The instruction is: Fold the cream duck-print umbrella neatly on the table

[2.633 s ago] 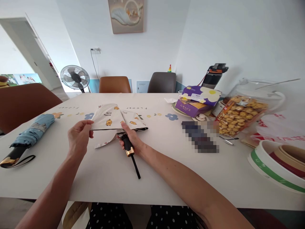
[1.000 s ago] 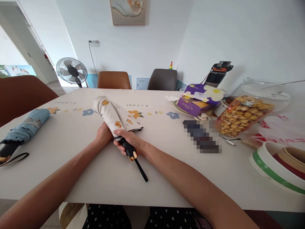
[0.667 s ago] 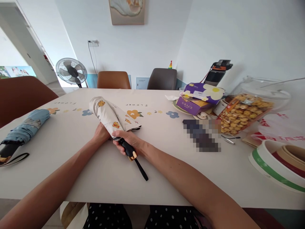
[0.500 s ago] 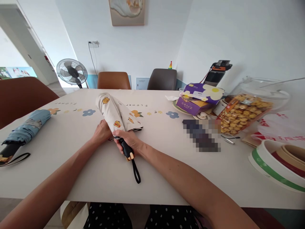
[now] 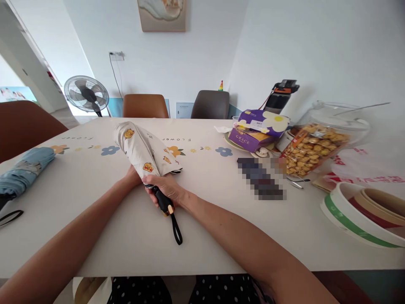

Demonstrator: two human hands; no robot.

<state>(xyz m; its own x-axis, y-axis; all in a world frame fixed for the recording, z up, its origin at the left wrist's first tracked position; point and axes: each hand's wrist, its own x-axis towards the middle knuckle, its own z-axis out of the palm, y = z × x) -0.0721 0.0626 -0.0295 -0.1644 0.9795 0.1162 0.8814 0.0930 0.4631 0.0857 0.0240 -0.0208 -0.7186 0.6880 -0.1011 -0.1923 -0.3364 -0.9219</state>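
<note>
A folded cream umbrella (image 5: pixel 136 147) with small cartoon prints lies slantwise before me, its top pointing away to the left. My right hand (image 5: pixel 167 188) is closed around the lower canopy and the upper part of its black handle. From the handle's gold-coloured end hangs a black wrist strap. My left hand (image 5: pixel 134 175) is at the umbrella's left side, partly behind the canopy, and its fingers are hidden. At the left edge of the table lies a light blue folded umbrella (image 5: pixel 28 169), apart from both hands.
The white table (image 5: pixel 202 236) has a printed flower band. On its right are a purple box (image 5: pixel 248 139), a clear jar of round snacks (image 5: pixel 313 147), a plastic bag (image 5: pixel 370 164), tape rolls (image 5: pixel 351 217) and a blurred-out dark item (image 5: pixel 261 179). Chairs and a fan (image 5: pixel 87 93) stand beyond.
The whole view has shifted slightly, so things sit further left in it. Both hands keep nearly the same place on the cream umbrella, the right still holding it.
</note>
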